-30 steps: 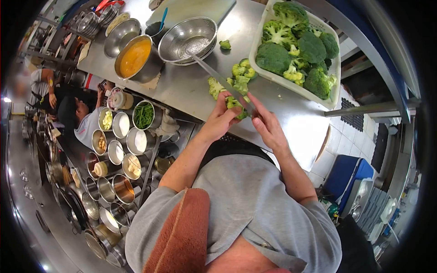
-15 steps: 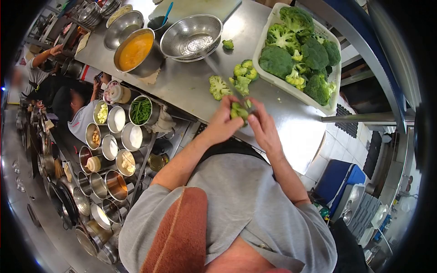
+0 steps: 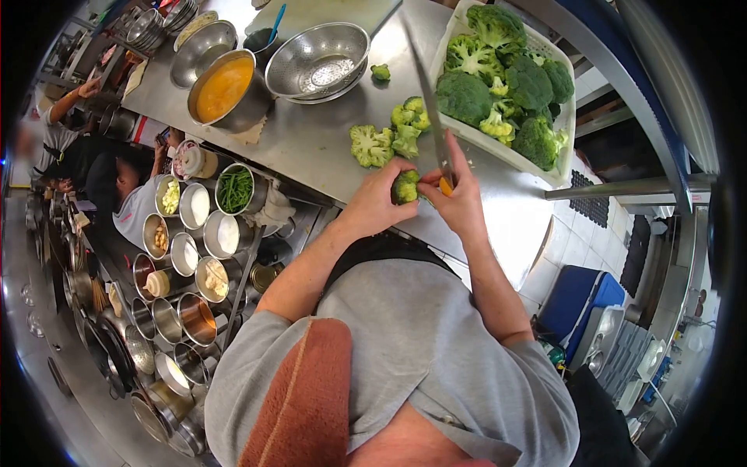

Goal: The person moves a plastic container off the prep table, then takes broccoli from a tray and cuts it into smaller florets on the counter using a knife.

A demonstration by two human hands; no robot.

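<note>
Between the fingers of my left hand [image 3: 377, 198] is a broccoli floret [image 3: 405, 187], held over the near edge of the steel counter. My right hand [image 3: 459, 194] grips a knife [image 3: 429, 97] by its handle, a bit of orange showing at the grip. The long blade points up and away across the counter. My right thumb and fingertips come close to the floret; whether they touch it I cannot tell. Cut broccoli pieces [image 3: 372, 145] lie just beyond my hands, and a small broccoli piece [image 3: 380, 72] rests farther off.
A white crate [image 3: 572, 117] of broccoli heads stands at the right. Farther left are a perforated steel bowl [image 3: 317, 62] and a pot of orange liquid [image 3: 223, 89]. Containers of ingredients, including chopped greens [image 3: 235, 189], line the left side. Another person [image 3: 70, 117] is at far left.
The knife has swung away from the floret, its blade now pointing up beside the crate. My hands have moved slightly apart, the floret staying in my left hand.
</note>
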